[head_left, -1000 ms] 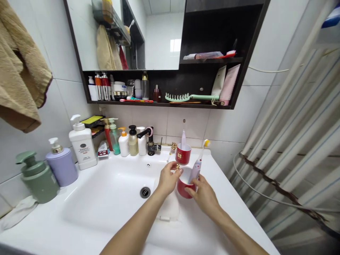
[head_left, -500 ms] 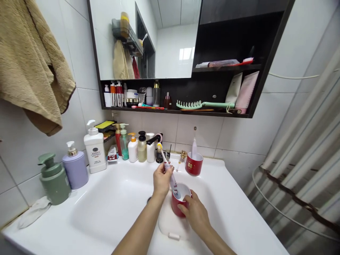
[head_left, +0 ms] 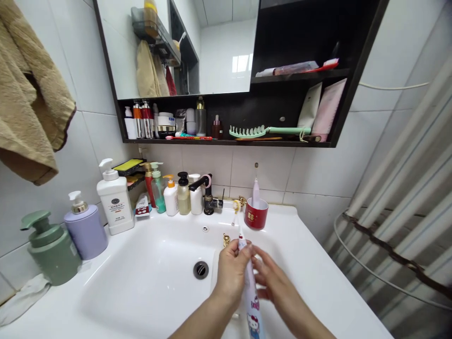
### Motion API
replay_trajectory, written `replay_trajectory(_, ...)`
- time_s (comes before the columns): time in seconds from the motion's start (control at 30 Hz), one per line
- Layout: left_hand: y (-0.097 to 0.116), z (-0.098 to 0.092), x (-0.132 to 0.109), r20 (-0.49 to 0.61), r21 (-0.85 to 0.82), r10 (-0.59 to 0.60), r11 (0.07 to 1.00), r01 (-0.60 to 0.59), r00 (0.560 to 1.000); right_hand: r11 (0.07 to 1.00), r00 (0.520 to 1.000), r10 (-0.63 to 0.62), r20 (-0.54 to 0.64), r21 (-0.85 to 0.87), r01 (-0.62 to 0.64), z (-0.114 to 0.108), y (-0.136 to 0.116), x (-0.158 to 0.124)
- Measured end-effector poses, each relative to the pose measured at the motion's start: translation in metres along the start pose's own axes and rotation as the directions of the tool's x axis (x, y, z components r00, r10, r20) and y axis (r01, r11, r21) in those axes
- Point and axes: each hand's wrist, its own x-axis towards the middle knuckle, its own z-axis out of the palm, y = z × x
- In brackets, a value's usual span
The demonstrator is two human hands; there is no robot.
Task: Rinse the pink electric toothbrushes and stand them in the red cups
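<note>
My left hand (head_left: 231, 268) is closed round a white electric toothbrush (head_left: 251, 306) with a cartoon cat print. It holds the brush upright over the right side of the white sink (head_left: 141, 268), with the yellow brush head (head_left: 236, 206) pointing up. My right hand (head_left: 273, 282) is just to the right of the handle, fingers stretched out with the tips against it. The red cup seen earlier does not show. A second red cup (head_left: 256, 217) with another toothbrush in it stands at the back of the counter.
A black faucet (head_left: 206, 190) and small bottles (head_left: 171, 195) line the back wall. Green (head_left: 52, 247), purple (head_left: 84, 228) and white (head_left: 115, 202) pump bottles stand at the left. A tan towel (head_left: 28, 103) hangs upper left. A hose (head_left: 370, 268) hangs at the right.
My left hand has lifted the toothbrush out of the red cup and holds it upright nearer to me. My right hand has let go of the cup, which is out of sight.
</note>
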Motion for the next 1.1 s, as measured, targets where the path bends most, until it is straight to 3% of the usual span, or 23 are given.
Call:
replay_trajectory(0.1,0.002,-0.003,0.007,-0.121,-0.176,-0.038,0.984,0.016,0.992,0.999,0.994,-0.021,0.107,0.027,0.018,0.012,0.017,0.000)
replay_trajectory(0.17,0.007,-0.009,0.014,-0.144,-0.219,-0.060,0.975,0.027,0.988,0.998,0.990,-0.010,0.143,0.057,0.001,0.016,0.028,0.002)
replay_trajectory(0.33,0.011,-0.023,0.026,-0.164,-0.213,-0.087,0.976,0.051,0.983,0.995,0.981,0.097,0.168,-0.006,-0.097,0.017,0.034,0.002)
replay_trajectory(0.47,0.007,-0.024,0.028,-0.210,-0.230,-0.084,0.973,0.034,0.974,0.968,0.998,0.031,0.052,-0.250,-0.017,0.019,0.025,-0.001)
replay_trajectory(0.67,0.007,-0.024,0.029,-0.266,-0.259,-0.094,0.966,0.023,0.959,0.986,0.971,0.165,0.171,-0.048,-0.159,0.026,0.024,-0.002)
replay_trajectory(0.8,0.006,-0.025,0.031,-0.285,-0.256,-0.099,0.966,0.023,0.953,0.980,0.987,0.136,0.090,-0.156,-0.120,0.028,0.024,-0.002)
replay_trajectory(0.97,0.004,-0.030,0.035,-0.271,-0.281,-0.087,0.960,0.008,0.959,0.982,0.979,0.160,0.126,-0.124,-0.145,0.026,0.026,-0.003)
replay_trajectory(1.1,0.006,-0.043,0.044,-0.356,-0.205,-0.087,0.979,0.013,0.931,0.978,0.968,0.164,0.190,-0.163,-0.133,0.025,0.034,-0.003)
